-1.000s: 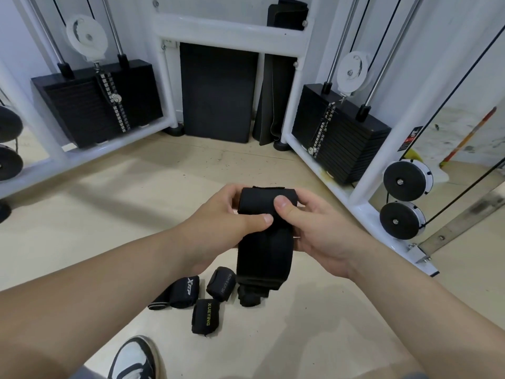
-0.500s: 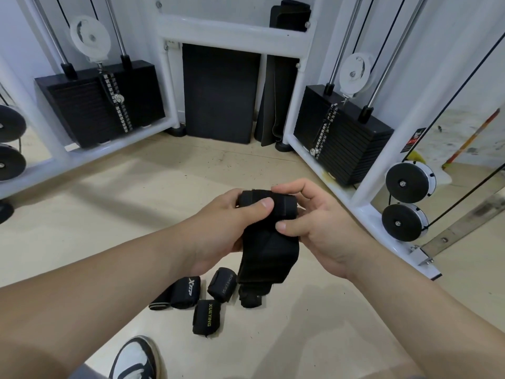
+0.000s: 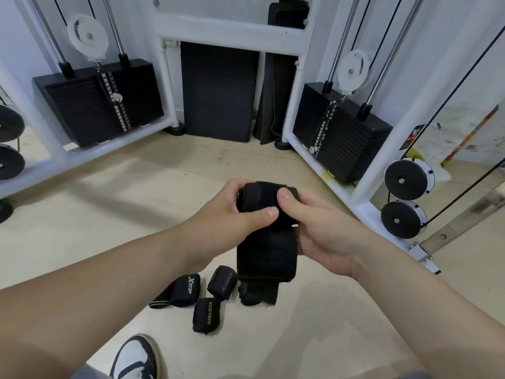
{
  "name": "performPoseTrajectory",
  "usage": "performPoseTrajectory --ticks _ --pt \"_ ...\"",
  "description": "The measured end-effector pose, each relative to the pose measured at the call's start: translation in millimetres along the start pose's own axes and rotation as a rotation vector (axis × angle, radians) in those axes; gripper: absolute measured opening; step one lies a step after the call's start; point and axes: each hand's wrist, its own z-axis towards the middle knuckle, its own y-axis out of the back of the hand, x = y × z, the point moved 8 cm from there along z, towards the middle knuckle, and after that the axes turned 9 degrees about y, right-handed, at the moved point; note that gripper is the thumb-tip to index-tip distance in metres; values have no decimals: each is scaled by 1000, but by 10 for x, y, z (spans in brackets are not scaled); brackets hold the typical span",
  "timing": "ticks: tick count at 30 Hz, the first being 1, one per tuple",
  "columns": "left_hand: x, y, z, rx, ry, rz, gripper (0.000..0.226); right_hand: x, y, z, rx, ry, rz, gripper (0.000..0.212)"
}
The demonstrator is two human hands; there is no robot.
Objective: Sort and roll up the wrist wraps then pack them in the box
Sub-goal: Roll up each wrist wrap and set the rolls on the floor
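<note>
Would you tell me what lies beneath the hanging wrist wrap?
A black rolled wrap lies on the floor below the held wrist wrap; its hanging tail covers the roll's right part.

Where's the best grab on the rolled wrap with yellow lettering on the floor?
Likely from above: pinch the lettered roll across its long sides, toward the near end. It lies flat on the floor with those sides bare there, while the Xtep roll and a third roll crowd its far end.
</note>
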Motion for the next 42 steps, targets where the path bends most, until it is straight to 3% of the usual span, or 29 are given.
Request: performPoseTrajectory --ticks 4,8,11,17,22,26,29,35,38,42 --pt "151 -76 49 97 151 -174 49 61 29 13 -58 77 76 34" --pt "190 -108 100 157 182 -255 65 84 71 28 -103 132 53 38" --pt "156 -160 71 196 204 -248 46 110 62 35 -105 184 17 41" --pt "120 -120 42 93 164 -161 40 113 111 77 -163 212 60 59" --pt "86 -81 79 70 156 -234 33 114 51 79 -76 172 139 49" --pt "32 -34 57 84 89 -116 32 8 48 83 -45 39 153 39" --pt "5 -28 30 83 31 21 35 -74 6 40 43 -80 23 55" --pt "136 83 93 6 106 -49 41 54 127 43 -134 15 155 62" --pt "202 54 106 26 155 -100 34 91 153 39 -181 52 221 49" --pt "176 120 138 -86 115 -122 23 120 131 44 -179 63 243 42"
